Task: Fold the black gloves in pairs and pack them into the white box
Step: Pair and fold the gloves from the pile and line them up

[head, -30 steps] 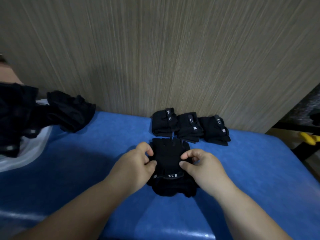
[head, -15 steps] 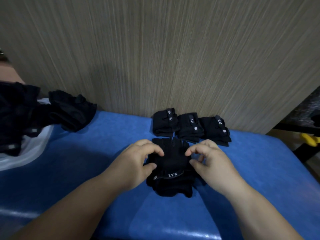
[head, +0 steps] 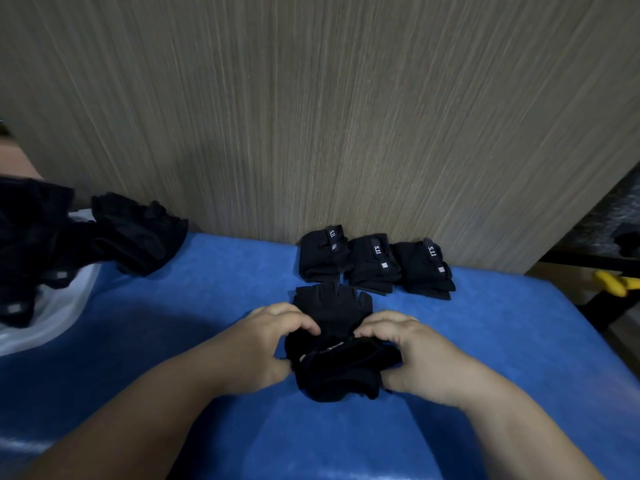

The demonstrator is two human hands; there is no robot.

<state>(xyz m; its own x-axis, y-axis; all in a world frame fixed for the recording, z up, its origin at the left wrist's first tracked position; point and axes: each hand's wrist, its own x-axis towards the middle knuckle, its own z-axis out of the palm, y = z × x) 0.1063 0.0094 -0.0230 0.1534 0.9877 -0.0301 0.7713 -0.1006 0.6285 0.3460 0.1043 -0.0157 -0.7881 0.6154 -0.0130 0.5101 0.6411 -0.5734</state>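
Blue padded tabletop (head: 485, 341) is butting against a beige, streaked wood-grain wall panel (head: 311, 116). At centre, I am gripping a black fabric fingerless glove pair (head: 334, 362). My left hand (head: 263, 344) is clenching its 9 o'clock edge and my right hand (head: 415, 355) its 3 o'clock edge, with fingers curling over the top. The near half is sitting bunched and raised. The finger end is lying flat, pointing to 12 o'clock. Just beyond it, from 12 to 1 o'clock, three folded black glove bundles with white-lettered straps (head: 375, 263) are sitting in a row along the wall. At 9 o'clock, a loose heap of black gloves (head: 135, 233) is lying on and beside a white container (head: 59, 313).
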